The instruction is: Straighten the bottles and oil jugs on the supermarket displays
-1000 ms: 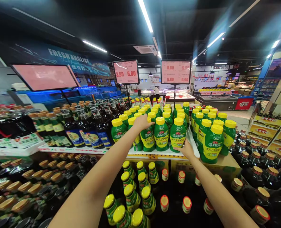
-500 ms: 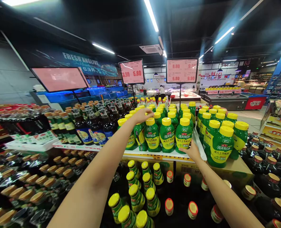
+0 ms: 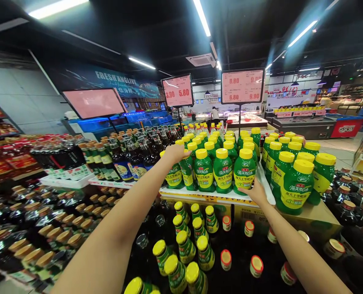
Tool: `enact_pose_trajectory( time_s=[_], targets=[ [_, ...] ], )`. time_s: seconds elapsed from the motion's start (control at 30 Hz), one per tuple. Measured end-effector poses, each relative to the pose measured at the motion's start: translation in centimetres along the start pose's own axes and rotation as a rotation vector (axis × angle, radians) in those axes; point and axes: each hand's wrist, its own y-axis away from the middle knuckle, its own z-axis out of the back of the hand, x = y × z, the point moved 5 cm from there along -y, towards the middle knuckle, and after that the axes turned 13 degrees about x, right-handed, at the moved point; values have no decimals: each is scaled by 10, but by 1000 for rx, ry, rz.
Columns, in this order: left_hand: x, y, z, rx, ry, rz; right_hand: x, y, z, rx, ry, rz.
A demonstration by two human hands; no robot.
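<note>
Rows of green oyster sauce bottles with yellow caps [image 3: 222, 171] stand upright on a white display ledge [image 3: 206, 195]. My left hand [image 3: 175, 153] reaches over the top of a bottle [image 3: 187, 173] near the left end of the front row. Its fingers curl down around the cap, which they hide. My right hand [image 3: 256, 192] is at the lower right of the front row's right-end bottle [image 3: 244, 173]. There the thumb points up and a finger stretches across the base of the bottle, touching it without wrapping round it.
More oyster sauce bottles [image 3: 298, 188] stand on a carton at the right. Below the ledge are smaller yellow-capped bottles [image 3: 186, 247] and red-rimmed caps [image 3: 226, 259]. Dark bottles [image 3: 123, 163] fill the left side. Price signs [image 3: 242, 86] rise behind, and a person [image 3: 215, 115] stands far back.
The view has shifted left, so things sit further right. My left hand has drawn back slightly over the bottles, and the bottle under it shows more of its label. My right hand stays at the same bottle.
</note>
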Motion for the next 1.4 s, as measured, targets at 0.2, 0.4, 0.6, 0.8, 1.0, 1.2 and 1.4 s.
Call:
enact_pose_trajectory(
  time_s=[0.2, 0.4, 0.6, 0.8, 1.0, 1.2, 1.4],
  targets=[
    [-23, -3, -4, -92, 89, 214, 3, 2, 0, 17, 23, -2],
    [-13, -13, 4, -50, 146, 211, 3, 1, 0, 5, 26, 24],
    [51, 10, 0, -276, 144, 458, -2, -3, -2, 13, 43, -11],
    [65, -6, -48, -65, 161, 134, -1, -2, -2, 42, 92, -52],
    [20, -2, -32, -387, 115, -72, -1, 2, -2, 35, 10, -51],
    [3, -20, -39, -185, 297, -78, -1, 5, 2, 41, -82, -35],
    [-17, -7, -34, -195, 325, 11, 0, 6, -1, 22, -21, -44]
  ],
)
